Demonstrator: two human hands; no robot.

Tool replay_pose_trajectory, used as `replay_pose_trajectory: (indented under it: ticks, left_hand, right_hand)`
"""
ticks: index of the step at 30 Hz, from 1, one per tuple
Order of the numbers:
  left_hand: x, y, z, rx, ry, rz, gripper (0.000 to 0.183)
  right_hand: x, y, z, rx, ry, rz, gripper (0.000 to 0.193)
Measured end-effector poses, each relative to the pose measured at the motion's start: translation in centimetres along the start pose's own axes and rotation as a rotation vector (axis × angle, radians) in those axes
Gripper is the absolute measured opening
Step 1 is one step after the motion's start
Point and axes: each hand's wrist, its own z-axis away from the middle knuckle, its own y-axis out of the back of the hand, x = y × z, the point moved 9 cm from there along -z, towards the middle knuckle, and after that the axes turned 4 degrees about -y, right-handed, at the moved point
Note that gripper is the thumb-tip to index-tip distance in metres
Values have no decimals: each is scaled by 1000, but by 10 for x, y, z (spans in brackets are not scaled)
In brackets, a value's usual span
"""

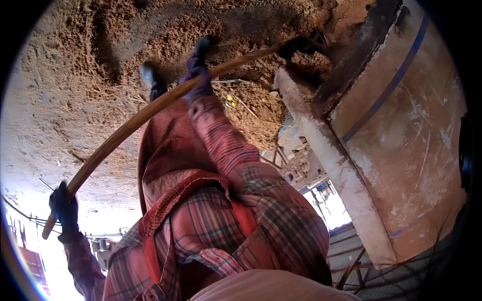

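Slanting across the view is a long wooden-handled tool (125, 129), its pale brown shaft appearing curved. At its far right end a dark head (301, 46) rests by the loose soil; I cannot tell whether it is a hoe or a shovel. My left hand (64, 206), dark and apparently gloved, grips the shaft close to its butt end at the lower left. Farther along, my right hand (198, 83), in a dark purplish covering, is wrapped around the shaft. Crumbly reddish-brown soil (256, 100) lies under and beyond the tool.
My two shoes (202, 46) stand on the soil-covered ground beyond the shaft. On the right rises a large tan panel (401, 130) with a blue stripe and a thick pale edge. A small yellow object (231, 102) lies near my right forearm. Corrugated sheeting (376, 271) shows at lower right.
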Motion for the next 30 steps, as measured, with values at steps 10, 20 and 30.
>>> replay_pose_trajectory:
  ticks: [10,20,30]
  left_hand:
    - [-186,126,155,-277,199,-429,41]
    - [79,204,-148,75,-133,-323,19]
    - [44,99,-120,-303,17,-217,35]
  right_hand:
    - [206,-122,60,-275,-531,-172,15]
    - [-125,-4,-52,-111,-4,-47,21]
    - [-77,-22,-45,-259,-96,-190,12]
